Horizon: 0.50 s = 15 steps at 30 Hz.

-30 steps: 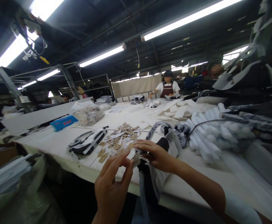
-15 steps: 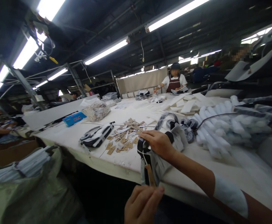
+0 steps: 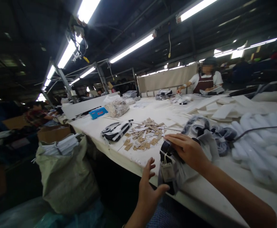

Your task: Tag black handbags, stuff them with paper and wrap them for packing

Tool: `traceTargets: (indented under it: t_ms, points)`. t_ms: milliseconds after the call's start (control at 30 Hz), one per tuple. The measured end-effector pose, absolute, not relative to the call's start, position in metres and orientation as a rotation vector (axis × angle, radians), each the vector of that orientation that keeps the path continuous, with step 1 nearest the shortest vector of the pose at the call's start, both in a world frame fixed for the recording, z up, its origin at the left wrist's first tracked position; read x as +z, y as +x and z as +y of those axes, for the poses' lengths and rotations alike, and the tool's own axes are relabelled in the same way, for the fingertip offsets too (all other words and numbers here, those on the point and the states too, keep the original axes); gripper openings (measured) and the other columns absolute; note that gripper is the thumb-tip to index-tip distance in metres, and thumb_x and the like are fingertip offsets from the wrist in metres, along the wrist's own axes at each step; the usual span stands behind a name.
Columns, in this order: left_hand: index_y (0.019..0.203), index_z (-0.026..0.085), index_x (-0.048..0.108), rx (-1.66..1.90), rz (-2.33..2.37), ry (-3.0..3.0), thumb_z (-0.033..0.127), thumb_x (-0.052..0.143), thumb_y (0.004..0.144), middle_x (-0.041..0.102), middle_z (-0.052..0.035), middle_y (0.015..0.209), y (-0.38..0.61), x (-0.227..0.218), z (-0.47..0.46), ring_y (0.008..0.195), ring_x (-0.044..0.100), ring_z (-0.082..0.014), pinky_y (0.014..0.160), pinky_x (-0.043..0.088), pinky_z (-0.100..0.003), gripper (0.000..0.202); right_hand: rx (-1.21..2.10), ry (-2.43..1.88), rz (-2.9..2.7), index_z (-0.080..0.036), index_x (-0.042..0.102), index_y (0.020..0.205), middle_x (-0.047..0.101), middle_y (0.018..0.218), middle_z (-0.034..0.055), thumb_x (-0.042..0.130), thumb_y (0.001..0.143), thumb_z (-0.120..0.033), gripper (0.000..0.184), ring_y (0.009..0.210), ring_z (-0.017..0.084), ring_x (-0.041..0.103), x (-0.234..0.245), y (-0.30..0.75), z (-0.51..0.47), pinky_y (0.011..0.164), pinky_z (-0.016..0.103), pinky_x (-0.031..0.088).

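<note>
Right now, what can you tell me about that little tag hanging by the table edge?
The tag is a small pale card, seemingly paper, hanging on thin white string from the dark-and-grey garment at the table edge. Its print is too blurred to read. The right hand rests on the garment above it; the open left hand is beside it, apparently not touching.

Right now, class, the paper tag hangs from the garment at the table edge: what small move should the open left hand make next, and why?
Probably close the left hand on the tag: its fingers are spread just beside the dangling tag, empty, while the right hand rests on the garment, steadying it.
</note>
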<state>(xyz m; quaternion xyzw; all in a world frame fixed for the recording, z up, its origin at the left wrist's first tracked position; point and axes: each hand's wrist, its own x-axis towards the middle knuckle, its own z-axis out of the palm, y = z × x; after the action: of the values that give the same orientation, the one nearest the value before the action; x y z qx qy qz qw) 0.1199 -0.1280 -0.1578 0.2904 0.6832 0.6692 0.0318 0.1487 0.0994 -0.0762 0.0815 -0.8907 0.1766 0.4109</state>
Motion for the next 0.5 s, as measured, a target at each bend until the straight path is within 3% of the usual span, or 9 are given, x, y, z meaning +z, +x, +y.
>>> traceTargets:
  t_ms: [100, 200, 367, 500]
  points:
    - [0.15, 0.02, 0.038, 1.973, 1.951, 0.824, 0.025, 0.09, 0.058, 0.058, -0.0146, 0.139, 0.122, -0.163, -0.101, 0.127, 0.055, -0.0336, 0.106, 0.045, -0.039, 0.106, 0.463, 0.182, -2.184, -0.025, 0.069, 0.122, 0.07, 0.124, 0.0049, 0.049, 0.097, -0.021, 0.032, 0.115, 0.022, 0.065, -0.077, 0.153, 0.095, 0.105, 0.04, 0.05]
    - [0.142, 0.019, 0.048, 2.035, 1.871, 0.726, 0.025, 0.084, 0.068, 0.07, -0.0107, 0.12, 0.123, -0.163, -0.079, 0.107, 0.066, -0.0285, 0.092, 0.051, -0.033, 0.083, 0.455, 0.1, -2.099, -0.026, 0.069, 0.121, 0.071, 0.123, 0.0051, 0.054, 0.096, -0.026, 0.029, 0.111, 0.022, 0.067, -0.078, 0.167, 0.09, 0.102, 0.037, 0.052]
    - [0.105, 0.015, 0.068, 2.186, 1.829, 0.584, 0.032, 0.08, 0.075, 0.074, -0.0064, 0.091, 0.11, -0.163, -0.07, 0.084, 0.067, -0.0226, 0.072, 0.052, -0.027, 0.036, 0.375, 0.012, -2.041, -0.031, 0.065, 0.126, 0.072, 0.119, 0.0015, 0.056, 0.095, -0.03, 0.032, 0.102, 0.02, 0.071, -0.083, 0.201, 0.087, 0.093, 0.03, 0.057]
    - [0.096, 0.012, 0.07, 2.253, 1.684, 0.246, 0.037, 0.084, 0.071, 0.074, -0.0077, 0.088, 0.094, -0.169, -0.072, 0.081, 0.068, -0.0218, 0.074, 0.053, -0.029, 0.038, 0.391, -0.114, -2.061, -0.034, 0.067, 0.122, 0.073, 0.119, -0.0011, 0.058, 0.094, -0.038, 0.03, 0.099, 0.022, 0.073, -0.097, 0.217, 0.092, 0.092, 0.033, 0.057]
